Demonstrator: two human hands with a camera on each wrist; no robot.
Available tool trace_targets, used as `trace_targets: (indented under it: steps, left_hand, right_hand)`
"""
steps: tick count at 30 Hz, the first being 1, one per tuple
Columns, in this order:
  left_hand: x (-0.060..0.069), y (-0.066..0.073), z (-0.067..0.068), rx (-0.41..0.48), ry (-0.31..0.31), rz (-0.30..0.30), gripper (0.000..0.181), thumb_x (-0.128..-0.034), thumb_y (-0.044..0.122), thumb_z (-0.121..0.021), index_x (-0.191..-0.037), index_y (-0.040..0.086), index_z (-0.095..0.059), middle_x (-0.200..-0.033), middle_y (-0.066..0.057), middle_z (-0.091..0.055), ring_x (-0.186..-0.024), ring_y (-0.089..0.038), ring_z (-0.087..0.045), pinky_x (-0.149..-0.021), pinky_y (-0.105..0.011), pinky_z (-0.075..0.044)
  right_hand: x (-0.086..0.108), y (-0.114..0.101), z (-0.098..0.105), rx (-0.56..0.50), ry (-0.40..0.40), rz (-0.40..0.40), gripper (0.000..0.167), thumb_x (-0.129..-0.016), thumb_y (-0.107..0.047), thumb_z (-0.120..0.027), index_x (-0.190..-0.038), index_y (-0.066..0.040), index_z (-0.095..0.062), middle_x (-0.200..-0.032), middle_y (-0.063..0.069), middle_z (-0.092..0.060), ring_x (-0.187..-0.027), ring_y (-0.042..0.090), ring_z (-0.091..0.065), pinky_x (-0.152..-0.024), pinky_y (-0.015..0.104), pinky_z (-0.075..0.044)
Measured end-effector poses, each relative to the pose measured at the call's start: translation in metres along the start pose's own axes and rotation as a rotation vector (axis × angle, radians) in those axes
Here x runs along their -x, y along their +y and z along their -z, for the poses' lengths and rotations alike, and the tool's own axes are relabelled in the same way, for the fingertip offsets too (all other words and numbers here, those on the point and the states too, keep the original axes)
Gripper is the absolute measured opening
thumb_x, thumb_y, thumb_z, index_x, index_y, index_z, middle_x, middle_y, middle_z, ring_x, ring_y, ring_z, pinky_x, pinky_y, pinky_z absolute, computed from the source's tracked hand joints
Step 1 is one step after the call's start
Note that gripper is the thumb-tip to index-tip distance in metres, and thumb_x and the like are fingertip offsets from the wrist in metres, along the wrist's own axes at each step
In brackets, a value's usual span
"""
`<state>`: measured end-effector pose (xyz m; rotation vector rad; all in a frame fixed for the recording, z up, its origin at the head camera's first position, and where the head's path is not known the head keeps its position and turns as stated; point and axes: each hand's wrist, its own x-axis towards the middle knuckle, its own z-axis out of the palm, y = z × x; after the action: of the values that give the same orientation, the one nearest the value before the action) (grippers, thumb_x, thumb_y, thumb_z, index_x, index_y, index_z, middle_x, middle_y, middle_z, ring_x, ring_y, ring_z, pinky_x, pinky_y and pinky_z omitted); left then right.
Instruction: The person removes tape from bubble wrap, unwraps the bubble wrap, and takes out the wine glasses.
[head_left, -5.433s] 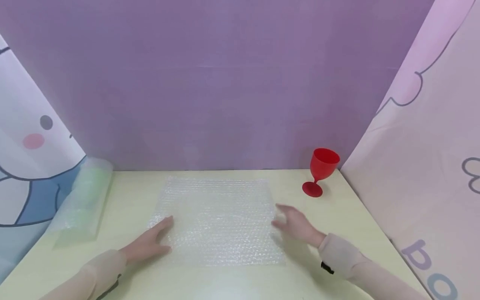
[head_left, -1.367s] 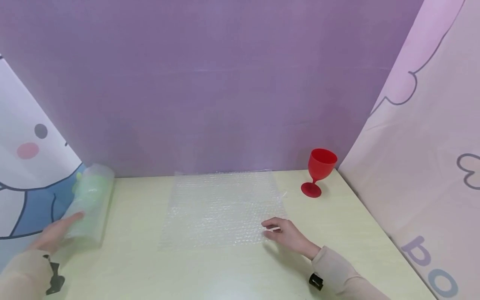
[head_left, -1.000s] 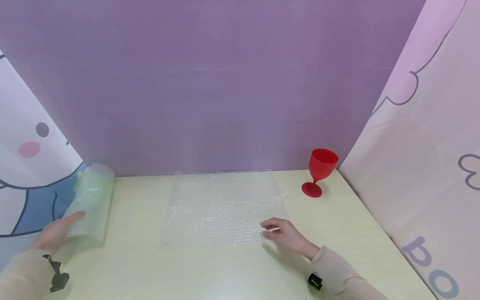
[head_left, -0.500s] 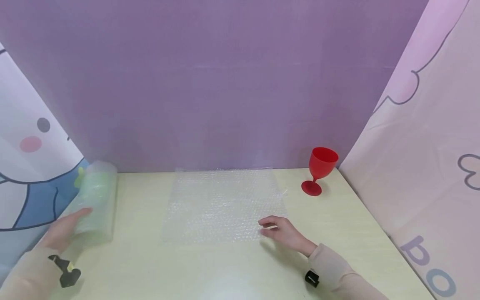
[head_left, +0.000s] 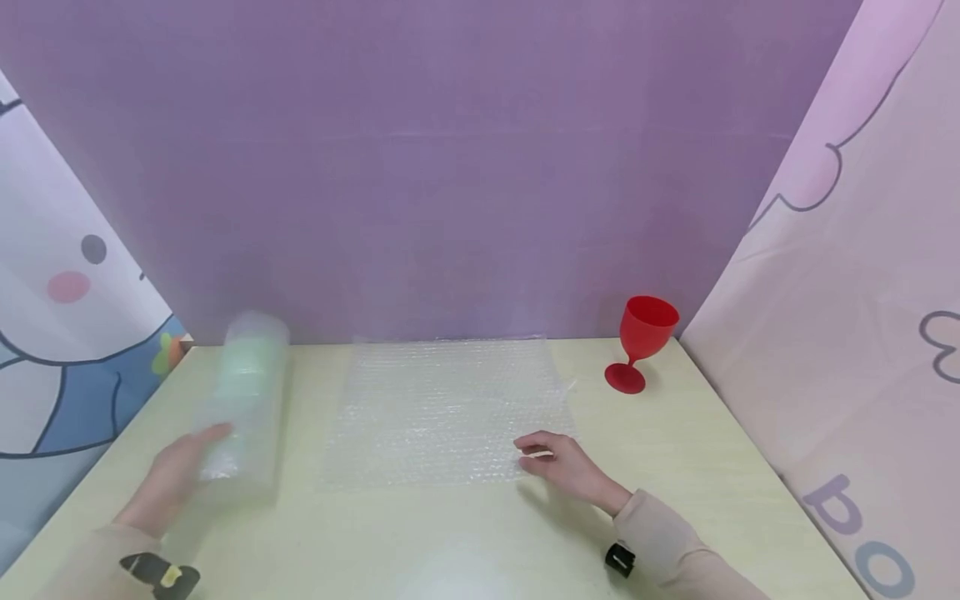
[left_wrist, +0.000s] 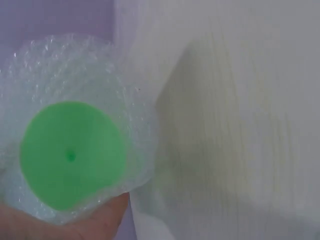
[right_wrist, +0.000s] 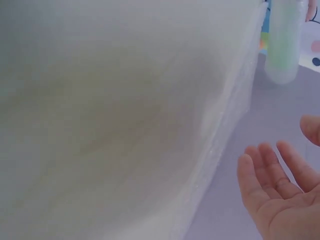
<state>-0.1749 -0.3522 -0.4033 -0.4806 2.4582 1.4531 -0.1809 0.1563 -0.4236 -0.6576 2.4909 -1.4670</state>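
My left hand grips a bubble-wrapped bundle at its near end, on the left of the table. In the left wrist view, a round green base like a goblet's foot shows inside the wrap; the rest of that green thing is only a tint through the plastic. A flat sheet of bubble wrap lies in the middle of the table. Over its near right corner hovers my right hand, fingers loosely bent, holding nothing. A red goblet stands upright at the back right.
A purple backdrop rises behind the table. Printed cloths stand on both sides, the left one with a cartoon figure and the right one with letters.
Several seconds ago both hands were at the flat sheet's sides. Since then my left hand has gone to the bundle and moved it rightward, away from the left cloth. My right hand has barely moved lately.
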Motion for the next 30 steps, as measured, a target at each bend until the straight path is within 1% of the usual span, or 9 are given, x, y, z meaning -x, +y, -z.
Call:
trace_targets:
  steps: [2, 5, 10, 12, 16, 20, 22, 26, 30]
  left_hand:
    - [0.008, 0.007, -0.014, -0.023, -0.006, -0.04, 0.09, -0.0891, 0.064, -0.031, -0.144, -0.004, -0.011, -0.15, -0.028, 0.0, -0.136, -0.047, -0.002, -0.11, -0.061, -0.009]
    - [0.02, 0.018, -0.036, -0.023, -0.026, -0.043, 0.094, -0.0872, 0.067, -0.03, -0.144, -0.004, -0.008, -0.149, -0.029, -0.003, -0.136, -0.047, -0.004, -0.109, -0.062, -0.009]
    - [0.036, 0.03, -0.077, 0.005, -0.068, 0.017, 0.111, -0.0802, 0.076, -0.031, -0.142, -0.008, 0.007, -0.147, -0.033, 0.0, -0.134, -0.05, -0.005, -0.108, -0.062, -0.009]
    - [0.041, 0.032, -0.093, 0.017, -0.078, 0.01, 0.112, -0.0804, 0.075, -0.032, -0.142, -0.008, 0.009, -0.147, -0.034, 0.0, -0.133, -0.05, -0.005, -0.108, -0.062, -0.009]
    - [0.051, 0.036, -0.125, 0.075, -0.09, -0.014, 0.11, -0.0817, 0.072, -0.036, -0.142, -0.009, 0.008, -0.146, -0.034, 0.0, -0.133, -0.05, -0.006, -0.109, -0.062, -0.008]
    - [0.058, 0.041, -0.156, 0.141, -0.137, 0.01, 0.115, -0.0758, 0.074, -0.044, -0.144, -0.005, 0.006, -0.148, -0.031, 0.004, -0.134, -0.049, 0.0, -0.107, -0.064, -0.003]
    - [0.061, 0.044, -0.17, 0.157, -0.15, 0.014, 0.117, -0.0729, 0.075, -0.047, -0.144, -0.004, 0.003, -0.148, -0.031, 0.005, -0.133, -0.05, 0.0, -0.107, -0.064, -0.003]
    - [0.067, 0.049, -0.192, 0.184, -0.161, -0.005, 0.113, -0.0746, 0.071, -0.05, -0.144, -0.004, -0.002, -0.148, -0.031, -0.004, -0.132, -0.051, -0.009, -0.106, -0.065, -0.009]
    - [0.071, 0.054, -0.205, 0.19, -0.131, -0.067, 0.102, -0.0798, 0.064, -0.051, -0.143, -0.006, -0.01, -0.143, -0.031, -0.022, -0.128, -0.049, -0.027, -0.104, -0.063, -0.025]
  right_hand:
    - [-0.003, 0.007, -0.003, -0.011, 0.005, 0.008, 0.034, -0.087, -0.01, -0.06, -0.115, 0.009, -0.057, -0.118, 0.024, -0.058, -0.107, 0.038, -0.056, -0.089, 0.034, -0.052]
    - [-0.005, 0.006, -0.007, -0.037, 0.016, 0.018, 0.036, -0.087, -0.012, -0.062, -0.116, 0.009, -0.056, -0.118, 0.024, -0.057, -0.108, 0.038, -0.056, -0.088, 0.033, -0.052]
    - [-0.007, -0.005, -0.017, -0.071, 0.019, 0.033, 0.037, -0.087, -0.011, -0.061, -0.118, 0.009, -0.055, -0.12, 0.026, -0.055, -0.108, 0.04, -0.054, -0.086, 0.03, -0.053]
    - [-0.009, -0.01, -0.021, -0.074, 0.02, 0.039, 0.037, -0.087, -0.011, -0.061, -0.119, 0.008, -0.054, -0.121, 0.026, -0.054, -0.108, 0.04, -0.054, -0.086, 0.031, -0.053]
    - [-0.013, -0.02, -0.034, -0.083, 0.023, 0.023, 0.04, -0.087, -0.012, -0.061, -0.122, 0.006, -0.052, -0.124, 0.023, -0.054, -0.109, 0.039, -0.055, -0.085, 0.033, -0.053]
    - [-0.017, -0.029, -0.052, -0.091, -0.012, -0.004, 0.046, -0.088, -0.017, -0.061, -0.128, 0.002, -0.049, -0.128, 0.02, -0.051, -0.113, 0.036, -0.053, -0.087, 0.034, -0.053]
    - [-0.017, -0.032, -0.06, -0.121, -0.038, -0.024, 0.05, -0.088, -0.02, -0.061, -0.13, 0.001, -0.046, -0.131, 0.02, -0.049, -0.115, 0.035, -0.051, -0.087, 0.034, -0.053]
    - [-0.018, -0.039, -0.073, -0.227, -0.057, -0.077, 0.055, -0.087, -0.022, -0.062, -0.133, 0.0, -0.042, -0.134, 0.019, -0.045, -0.119, 0.038, -0.047, -0.089, 0.037, -0.051]
    - [-0.017, -0.044, -0.079, -0.285, -0.024, -0.111, 0.057, -0.087, -0.024, -0.062, -0.134, 0.0, -0.04, -0.135, 0.019, -0.043, -0.119, 0.039, -0.046, -0.09, 0.041, -0.05]
